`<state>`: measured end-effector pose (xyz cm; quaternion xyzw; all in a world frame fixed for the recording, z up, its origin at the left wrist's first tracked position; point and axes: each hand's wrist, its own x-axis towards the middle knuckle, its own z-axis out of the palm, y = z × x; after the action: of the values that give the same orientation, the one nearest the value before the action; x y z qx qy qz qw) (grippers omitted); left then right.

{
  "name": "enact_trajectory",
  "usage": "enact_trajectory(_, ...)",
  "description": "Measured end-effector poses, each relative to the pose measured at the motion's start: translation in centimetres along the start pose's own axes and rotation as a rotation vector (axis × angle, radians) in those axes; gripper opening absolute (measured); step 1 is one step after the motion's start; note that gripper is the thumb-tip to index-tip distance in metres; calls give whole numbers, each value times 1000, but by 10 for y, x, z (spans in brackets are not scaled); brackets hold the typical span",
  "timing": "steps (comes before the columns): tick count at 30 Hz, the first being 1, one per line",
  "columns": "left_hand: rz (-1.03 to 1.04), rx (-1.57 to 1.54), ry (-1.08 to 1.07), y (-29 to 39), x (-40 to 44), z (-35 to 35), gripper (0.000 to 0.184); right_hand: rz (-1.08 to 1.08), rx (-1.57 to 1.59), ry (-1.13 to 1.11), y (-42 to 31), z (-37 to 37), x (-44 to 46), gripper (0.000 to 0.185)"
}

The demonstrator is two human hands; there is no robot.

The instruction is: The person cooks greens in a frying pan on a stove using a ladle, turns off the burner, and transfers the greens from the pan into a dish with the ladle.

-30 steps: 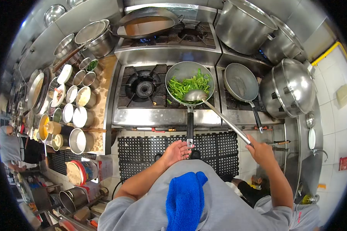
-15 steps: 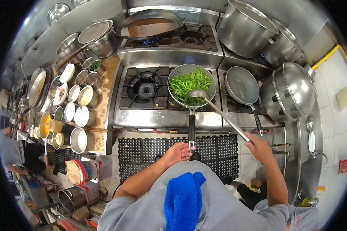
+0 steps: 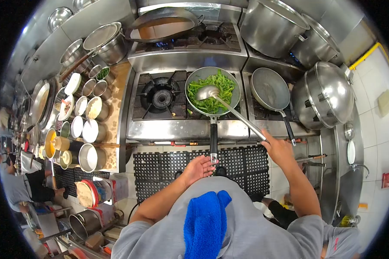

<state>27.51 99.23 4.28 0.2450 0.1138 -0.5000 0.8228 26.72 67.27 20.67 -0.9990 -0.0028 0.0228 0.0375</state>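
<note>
My right hand (image 3: 279, 151) is wrapped round the end of a long-handled metal ladle (image 3: 242, 117). The ladle's bowl rests on chopped green vegetables (image 3: 222, 88) inside a grey frying pan (image 3: 190, 93). This pan sits on the front burner, its black handle (image 3: 214, 134) pointing toward me. My left hand (image 3: 199, 169) is palm up beside the handle's tip, fingers loosely apart and not closed round it. Whether a fingertip touches the handle I cannot tell.
Right of the greens stands a second frying pan (image 3: 270, 88), then a domed steel vessel (image 3: 326, 95). Behind are a wok of brown liquid (image 3: 168, 31) over a flame and large stockpots (image 3: 270, 30). Ingredient containers (image 3: 90, 129) crowd the left counter. Other people are at both sides.
The ladle bowl has moved left and up across the greens, and my right hand has come left and up with it. The greens look more packed together. My left hand has barely shifted.
</note>
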Motion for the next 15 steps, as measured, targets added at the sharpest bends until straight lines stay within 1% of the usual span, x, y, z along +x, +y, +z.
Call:
enact_trajectory(3, 0, -17, -6, 1, 0, 1, 47, 34, 20, -43, 4, -16, -28, 49)
enact_trajectory(6, -5, -30, 10, 3, -1, -2, 43, 48, -1, -23, 7, -28, -52, 50)
enact_trajectory(9, -10, -39, 3, 3, -1, -4, 42, 86, -66, -54, 17, -35, -69, 50)
enact_trajectory(11, -12, 3, -11, 4, -2, 0, 46, 90, -110, -146, 24, -36, -75, 49)
enact_trajectory(15, -26, -40, -14, 2, 3, -5, 43, 120, -60, -176, 21, 10, -57, 49)
